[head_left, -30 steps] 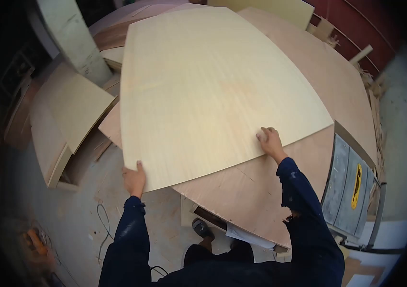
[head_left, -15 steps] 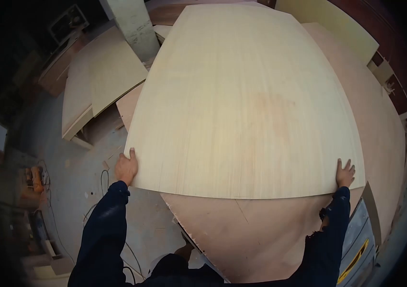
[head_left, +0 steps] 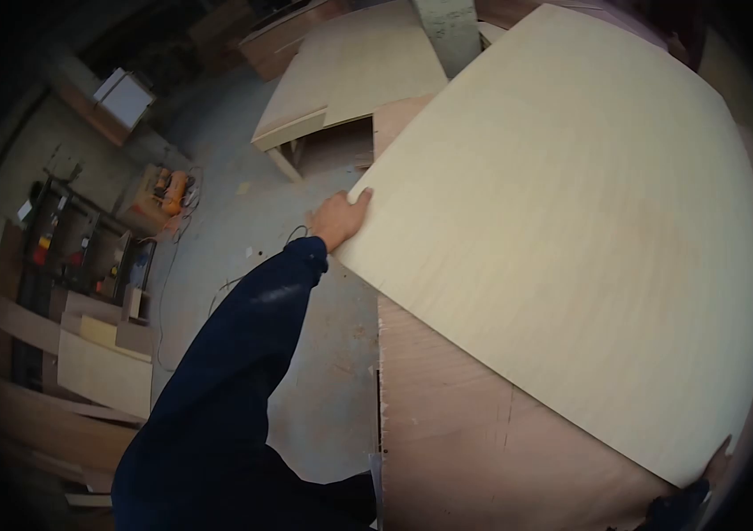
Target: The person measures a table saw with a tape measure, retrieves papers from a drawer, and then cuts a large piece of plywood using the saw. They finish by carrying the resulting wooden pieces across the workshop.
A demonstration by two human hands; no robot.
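Note:
A large pale plywood sheet [head_left: 571,221] lies over a reddish-brown board [head_left: 465,425]. My left hand [head_left: 339,219] grips the sheet's left edge near its corner, thumb on top and the other fingers curled round the side. At the lower right corner, my right hand [head_left: 720,460] touches the sheet's edge; it is dim and only partly visible, and how its fingers sit cannot be made out.
A low wooden table [head_left: 354,66] stands beyond the sheet, near a pale post [head_left: 449,34]. On the left are an orange tool [head_left: 173,190], a rack with tools [head_left: 75,239] and stacked wood pieces [head_left: 102,367]. Cables run along the grey floor [head_left: 323,354].
The view has turned left, so the sheet appears tilted and further right. My left hand now wraps its edge; my right hand has gone from lying spread on top to the frame's lower right corner.

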